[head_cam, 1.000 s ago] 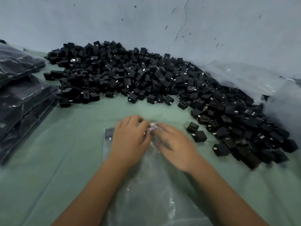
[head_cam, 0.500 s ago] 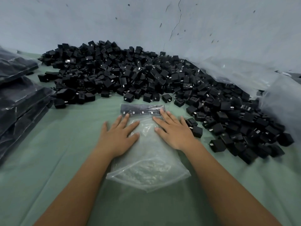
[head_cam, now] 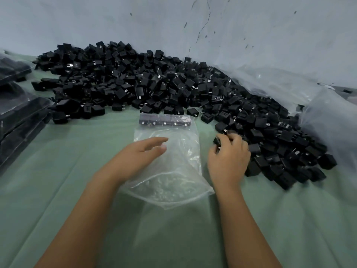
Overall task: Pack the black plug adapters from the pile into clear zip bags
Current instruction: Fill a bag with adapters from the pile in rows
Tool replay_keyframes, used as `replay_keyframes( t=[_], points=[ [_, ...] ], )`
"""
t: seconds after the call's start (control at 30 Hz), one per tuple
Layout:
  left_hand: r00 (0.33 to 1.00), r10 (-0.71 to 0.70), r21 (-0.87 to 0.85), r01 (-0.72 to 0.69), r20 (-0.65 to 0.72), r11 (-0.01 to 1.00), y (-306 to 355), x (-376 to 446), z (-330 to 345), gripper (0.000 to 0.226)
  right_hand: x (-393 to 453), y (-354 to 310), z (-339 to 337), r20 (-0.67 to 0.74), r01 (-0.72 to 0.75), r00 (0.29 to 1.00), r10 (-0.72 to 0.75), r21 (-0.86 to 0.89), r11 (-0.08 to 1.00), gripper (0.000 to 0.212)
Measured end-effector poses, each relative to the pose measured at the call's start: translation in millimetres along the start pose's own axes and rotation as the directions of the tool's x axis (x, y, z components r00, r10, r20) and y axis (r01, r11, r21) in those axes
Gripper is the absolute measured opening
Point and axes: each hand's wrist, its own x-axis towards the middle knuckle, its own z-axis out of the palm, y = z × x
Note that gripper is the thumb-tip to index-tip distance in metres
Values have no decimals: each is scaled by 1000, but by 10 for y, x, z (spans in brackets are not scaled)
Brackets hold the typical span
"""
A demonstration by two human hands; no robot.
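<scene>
Presently the right hand [head_cam: 229, 159] grips small black plug adapters [head_cam: 217, 142] at the pile's [head_cam: 154, 82] near edge, just right of the clear zip bag [head_cam: 173, 171], where the left hand [head_cam: 139, 157] hovers flat, holding nothing.

Packing workshop, bulk adapter pile [head_cam: 154, 82], stacked filled bags [head_cam: 17, 113], cracked wall [head_cam: 202, 26]

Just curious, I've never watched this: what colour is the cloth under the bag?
Pale green, plain cloth, shown in the head view.

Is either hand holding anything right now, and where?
Right hand grips a black adapter by its body at the pile's edge; left hand holds nothing.
</scene>
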Motion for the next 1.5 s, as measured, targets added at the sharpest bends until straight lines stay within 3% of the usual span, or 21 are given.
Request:
replay_keyframes(
  t=[0.1,0.2,0.27,0.37,0.43,0.53,0.6,0.7,0.83,0.93,1.03,1.1,1.17,1.3,1.4,1.43,1.5],
  points=[
    [957,-150,350,56,248,935,49,-156,166,87,-70,97,-46,149,-88,984,100,-83,993,40],
    [941,-185,640,-42,283,767,-63,-246,402,112,-151,124,-87,141,5,990,-15,71,997,29],
    [966,-114,705,-85,231,704,-169,-295,494,111,-217,82,-159,86,-25,996,-5,346,938,29],
    [995,15,712,-84,103,697,-257,-304,563,88,-300,18,-319,-32,-110,984,174,662,742,44],
    [998,46,720,-68,51,690,-260,-288,597,77,-385,-65,-417,-153,-46,965,214,701,712,43],
    [995,97,724,-63,-5,687,-221,-273,632,65,-657,-323,-491,-260,168,965,18,674,719,41],
    [970,212,596,-103,-116,797,-178,-289,613,55,-872,-510,-486,-172,258,966,-193,691,675,43],
    [858,321,259,-230,-401,938,-148,-340,554,32,-990,-602,-466,-122,356,920,-373,663,659,46],
    [843,161,23,-174,-512,984,-118,-377,462,22,-978,-543,-447,-298,591,800,-521,541,598,23],
    [820,72,-134,-178,-568,975,-88,-379,399,17,-1011,-547,-418,-250,677,725,-641,425,601,21],
    [840,54,-220,-202,-540,954,-44,-416,346,15,-1042,-600,-365,15,656,726,-687,282,700,28],
    [885,107,-256,-244,-453,935,-22,-455,321,12,-1026,-615,-351,225,571,754,-618,242,784,42],
    [919,178,-298,-290,-352,909,-5,-492,321,10,-1001,-612,-369,367,505,759,-538,190,842,38],
    [952,266,-357,-303,-148,884,-11,-495,310,17,-921,-651,-389,335,479,820,-464,42,877,14],
    [949,314,-368,-278,41,888,-42,-514,246,25,-910,-601,-301,412,369,817,-403,162,915,19],
    [946,320,-419,-275,41,865,-42,-518,225,23,-914,-610,-297,404,349,828,-388,171,921,22],
    [958,250,-492,-287,-141,822,-53,-483,202,18,-931,-603,-300,355,370,842,-407,171,913,22]
  ],
)
